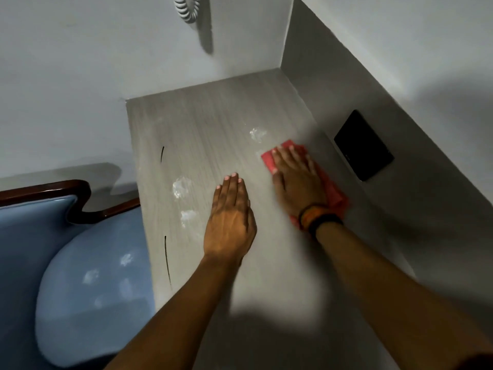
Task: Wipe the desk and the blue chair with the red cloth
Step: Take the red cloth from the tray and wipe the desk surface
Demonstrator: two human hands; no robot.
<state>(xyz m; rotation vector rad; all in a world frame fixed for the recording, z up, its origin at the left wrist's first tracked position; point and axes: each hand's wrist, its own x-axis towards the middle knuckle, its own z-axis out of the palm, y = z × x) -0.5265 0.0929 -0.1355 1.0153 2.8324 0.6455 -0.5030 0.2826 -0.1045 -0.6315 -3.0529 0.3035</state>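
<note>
The grey wood-grain desk [202, 129] fills the middle of the view and carries white powdery smudges [182, 188]. My right hand [296, 180] lies flat on the red cloth [268, 159] near the desk's right side, pressing it onto the surface. My left hand [230, 214] rests flat on the desk beside it, fingers together, holding nothing. The blue chair [90, 284] stands at the lower left, its seat marked with white smudges [126, 259]. Two dark curved marks [162, 154] run near the desk's left edge.
A black wall plate [364, 145] is set in the grey wall at the right. A coiled white cord [186, 9] hangs on the back wall. The chair has a dark wooden frame [66, 188]. Walls enclose the desk at the back and right.
</note>
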